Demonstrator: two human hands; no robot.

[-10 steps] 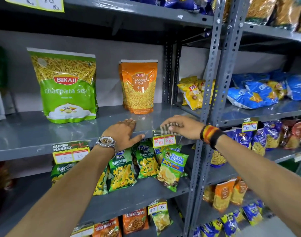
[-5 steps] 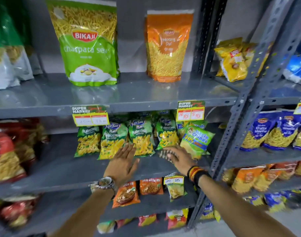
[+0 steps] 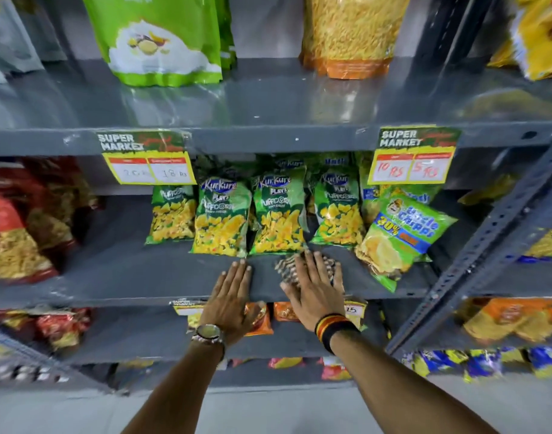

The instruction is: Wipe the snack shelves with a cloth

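Note:
A grey metal shelf (image 3: pixel 127 274) holds several green Kurkure Puffcorn packets (image 3: pixel 219 217) and a green-and-blue Uncle Chipps packet (image 3: pixel 396 236). My right hand (image 3: pixel 315 292) lies flat on a dark patterned cloth (image 3: pixel 287 269), pressing it onto the shelf's front strip just before the packets. My left hand (image 3: pixel 229 292) rests flat on the bare shelf beside it, fingers together, fingertips near a Puffcorn packet's bottom edge. It holds nothing.
The shelf above (image 3: pixel 268 98) carries a tall green pouch (image 3: pixel 161 39) and an orange pouch (image 3: pixel 346 32); yellow price tags (image 3: pixel 149 170) hang from its edge. Red packets (image 3: pixel 14 233) stand at left. A slotted upright post (image 3: pixel 487 245) rises at right. Lower shelves hold more snacks.
Both hands dropped from the upper shelf's edge to the Puffcorn shelf below, the cloth going along under my right hand. The view tilted downward and drew closer.

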